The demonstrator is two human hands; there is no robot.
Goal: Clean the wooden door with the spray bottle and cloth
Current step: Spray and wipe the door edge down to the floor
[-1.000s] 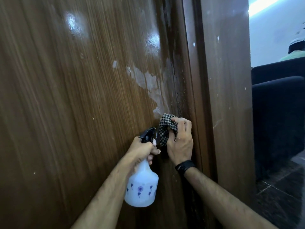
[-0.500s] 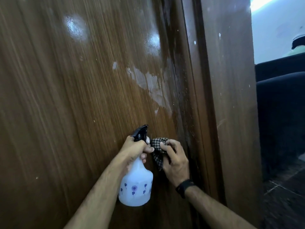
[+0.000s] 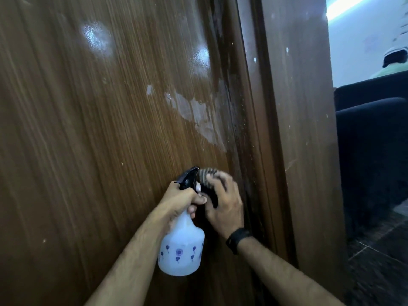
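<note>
The wooden door (image 3: 92, 151) fills most of what I see, upright right in front of me, its grain running up and down, with two glossy glare spots high up and a pale, worn-looking patch (image 3: 198, 115) near its right edge. Just below that patch I press the checked cloth (image 3: 207, 175) against the door with my right hand (image 3: 225, 206); my fingers are curled over the cloth and bunch it up, though the hand and cloth are blurred, so I cannot tell the fold. A black band (image 3: 238, 239) sits on that wrist. Touching close on the left, my left hand (image 3: 181, 199) grips the neck of the spray bottle (image 3: 181, 250), fingers wrapped round it below the black trigger head (image 3: 187, 177), whose nozzle points up at the door. The bottle's body is white with small blue flower prints and hangs below my fist. To the right of the door stands the brown frame (image 3: 304, 129), flecked with small white specks. Beyond it I see a dark sofa (image 3: 371, 140), a pale wall (image 3: 357, 47) and dark floor tiles (image 3: 379, 257).
</note>
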